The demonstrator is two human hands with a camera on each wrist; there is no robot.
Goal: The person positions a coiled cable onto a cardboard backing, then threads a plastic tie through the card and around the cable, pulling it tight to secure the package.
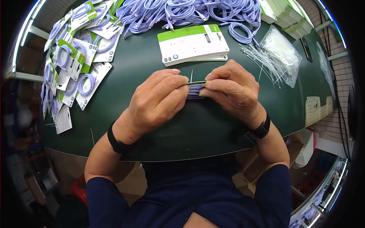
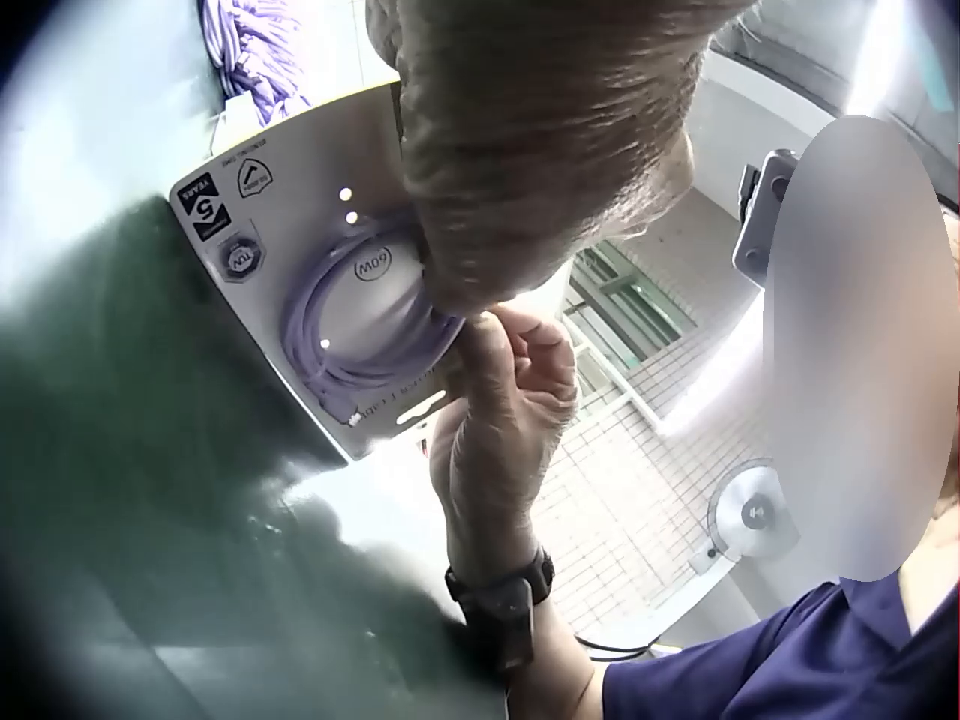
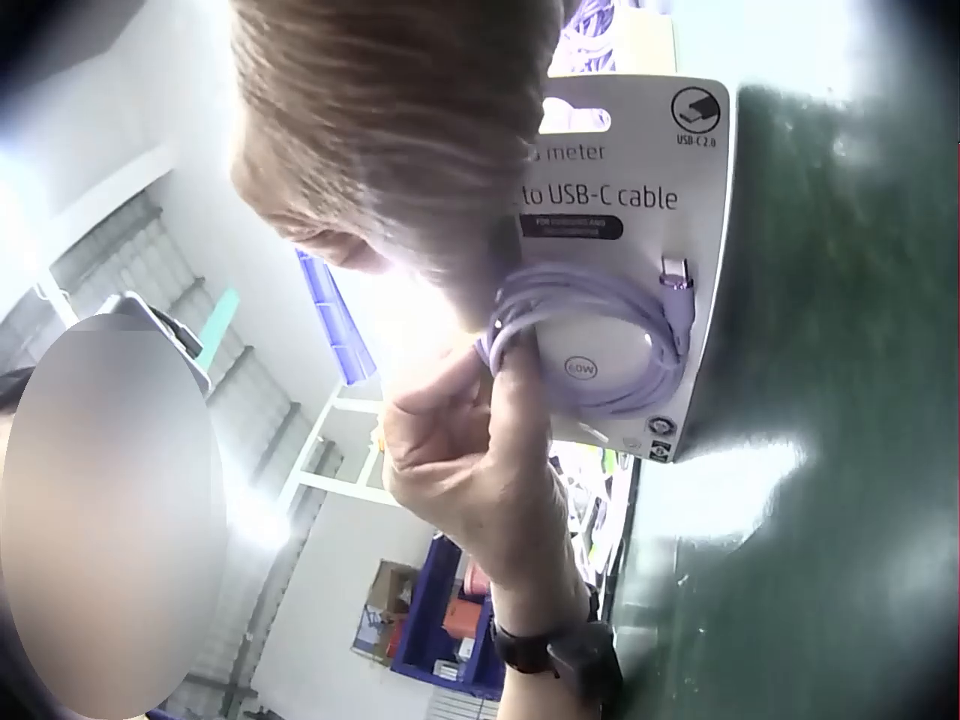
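Note:
Both hands hold one packaging card (image 1: 197, 82) nearly edge-on above the green table, a coiled purple USB-C cable (image 3: 660, 353) lying against its printed face. My left hand (image 1: 159, 95) pinches the card and coil at the left side, its thumb and fingers on the loop in the right wrist view. On the right side, my right hand (image 1: 235, 85) grips card and coil between thumb and fingers. A thin white cable tie (image 1: 191, 74) sticks up behind the card between the hands. The cable's metal plug (image 3: 675, 272) shows beside the coil. My fingertips hide part of the loop.
A stack of flat cards (image 1: 194, 45) lies just beyond my hands. Carded cables (image 1: 87, 83) pile up at left, loose purple coils (image 1: 182, 11) at the back. Loose cable ties (image 1: 266, 64) and their plastic bag (image 1: 285, 53) lie at right, near more stacked cards (image 1: 292, 19).

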